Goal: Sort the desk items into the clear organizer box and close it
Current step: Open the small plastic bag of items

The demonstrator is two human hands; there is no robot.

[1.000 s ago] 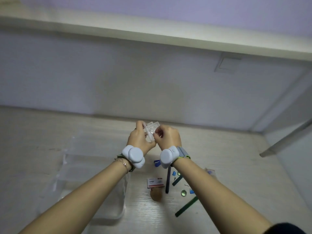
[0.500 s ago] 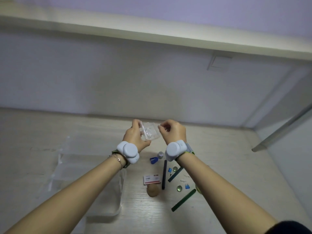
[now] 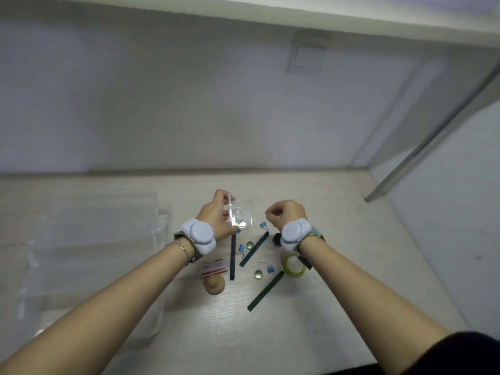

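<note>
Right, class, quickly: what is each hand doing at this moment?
Left hand: grips a small clear plastic case.
Right hand: fingers curled into a fist; whether it holds anything cannot be told.

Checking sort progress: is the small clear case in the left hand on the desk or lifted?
Lifted. The left hand grips the small clear case above the desk; the pens lie below it.

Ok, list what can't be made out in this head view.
- What the right hand holds, if anything: its curled fingers hide the palm.
- Contents of the small clear case gripped by the left hand: glare and blur wash them out.
- Print on the red-and-white card: too small.
- Clear organizer box: transparent walls blur into the desk, and the left forearm covers its near side.
</note>
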